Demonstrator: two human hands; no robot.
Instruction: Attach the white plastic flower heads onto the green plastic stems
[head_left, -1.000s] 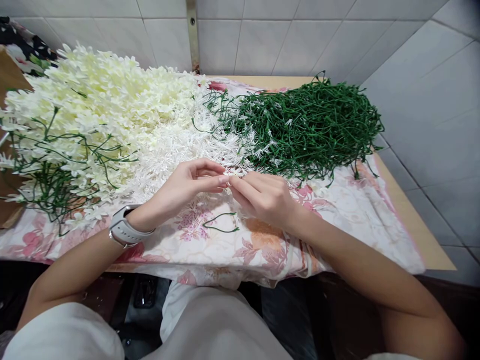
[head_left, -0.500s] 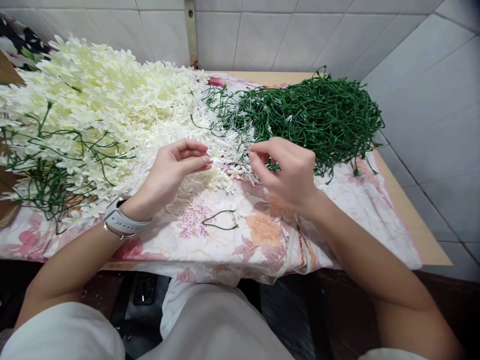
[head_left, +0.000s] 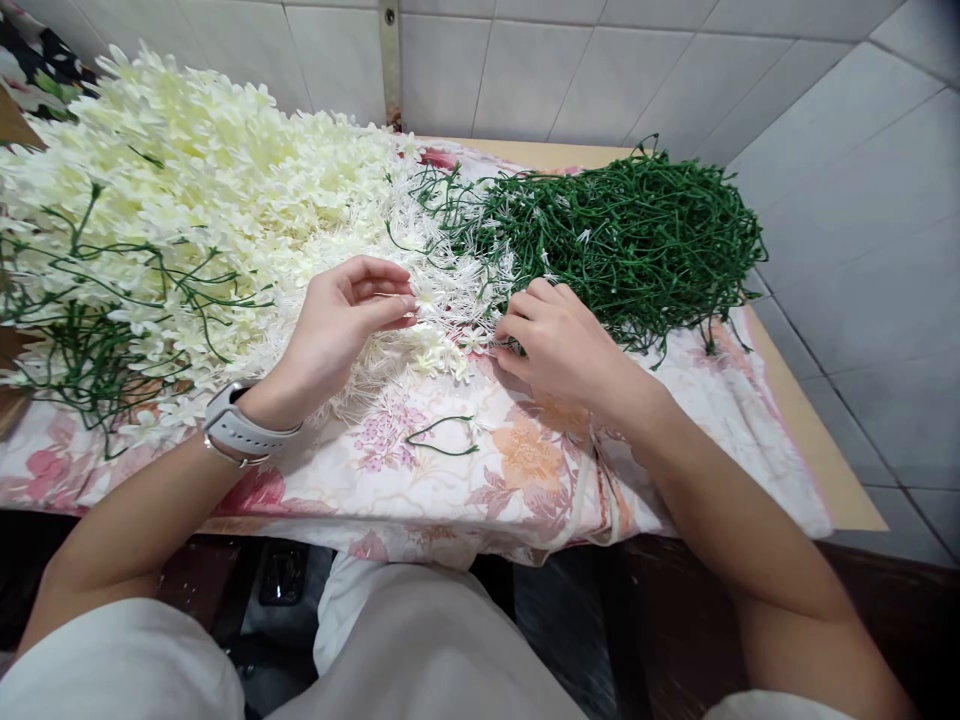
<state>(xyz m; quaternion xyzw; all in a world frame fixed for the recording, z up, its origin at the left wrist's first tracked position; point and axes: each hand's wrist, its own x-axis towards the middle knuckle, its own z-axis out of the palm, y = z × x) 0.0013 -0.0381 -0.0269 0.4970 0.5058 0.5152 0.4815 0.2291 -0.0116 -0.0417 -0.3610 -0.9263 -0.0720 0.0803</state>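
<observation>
From the head view, the left hand (head_left: 341, 325) hovers over the white stamen pieces (head_left: 390, 300), thumb and forefinger pinched on a small cream flower (head_left: 426, 300) at their tips. The right hand (head_left: 559, 340) is down at the near edge of the green stem pile (head_left: 630, 240), fingers (head_left: 517, 328) curled and closing over something there; whether they have hold of a piece, I cannot tell. Finished cream blossoms (head_left: 187, 190) are heaped to the left, and a loose stem (head_left: 442, 440) lies on the floral cloth (head_left: 525, 470) covering the counter. This looks like the pick-up step; next, the right hand needs a clean pinch on one piece to bring to the flower.
</observation>
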